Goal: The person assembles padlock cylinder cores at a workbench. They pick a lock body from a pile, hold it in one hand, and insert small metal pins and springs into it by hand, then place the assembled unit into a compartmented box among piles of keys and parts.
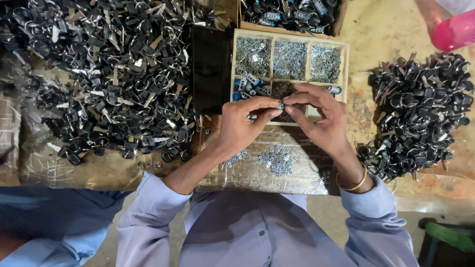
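My left hand [245, 123] and my right hand [319, 116] meet over the front of a wooden compartment tray [346, 59]. Both pinch one small metal lock part [281, 105] between their fingertips. The tray's back compartments hold small silvery metal pieces [289, 58]. A front compartment holds blue and silver lock bodies [250, 84]. Loose silvery pins [278, 160] lie on the board just under my wrists. A gold bangle [354, 185] sits on my right wrist.
A big heap of black padlocks with shackles [114, 74] fills the left of the bench. A smaller heap of black padlocks [420, 109] lies at the right. A black flat case [212, 69] stands beside the tray. Another person's pink sleeve [455, 32] shows top right.
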The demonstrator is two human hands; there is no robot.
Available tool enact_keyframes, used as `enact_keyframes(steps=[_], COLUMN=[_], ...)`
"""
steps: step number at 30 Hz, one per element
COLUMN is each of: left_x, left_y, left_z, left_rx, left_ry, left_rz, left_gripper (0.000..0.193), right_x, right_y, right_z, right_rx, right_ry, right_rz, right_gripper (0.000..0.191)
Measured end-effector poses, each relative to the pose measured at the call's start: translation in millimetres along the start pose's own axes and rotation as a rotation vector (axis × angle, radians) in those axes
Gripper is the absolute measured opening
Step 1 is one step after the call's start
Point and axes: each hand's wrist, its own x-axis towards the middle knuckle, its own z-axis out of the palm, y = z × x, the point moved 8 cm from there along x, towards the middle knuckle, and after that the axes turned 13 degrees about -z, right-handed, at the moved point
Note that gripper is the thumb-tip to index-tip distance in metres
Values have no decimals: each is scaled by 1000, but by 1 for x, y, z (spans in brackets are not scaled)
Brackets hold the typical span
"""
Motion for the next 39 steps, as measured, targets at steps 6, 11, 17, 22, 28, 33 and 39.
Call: enact_keyframes(steps=[6, 11, 17, 22, 28, 33, 39], left_x=[0, 0, -2, -1, -1, -3, 0], left_y=[-2, 0, 1, -2, -7, -3, -5], left_z=[2, 2, 2, 2, 2, 3, 4], left_rx=[32, 52, 57, 60, 82, 74, 73], left_ry=[-4, 1, 12, 26, 29, 31, -10], left_rz=[1, 37, 36, 48, 5, 27, 10], left_gripper=[19, 18, 16, 18, 20, 18, 19], right_x=[-6, -12, -16, -9, -5, -9, -16], right_y=[7, 14, 2, -32, -27, -3, 20], right_z=[1, -3, -6, 0, 8, 3, -4], right_rx=[28, 161, 72, -307, -414, -159, 182], right_ry=[48, 153, 206, 75, -32, 30, 218], right_rz=[6, 46, -64, -370, -305, -129, 59], right_gripper=[40, 45, 39, 35, 34, 36, 43])
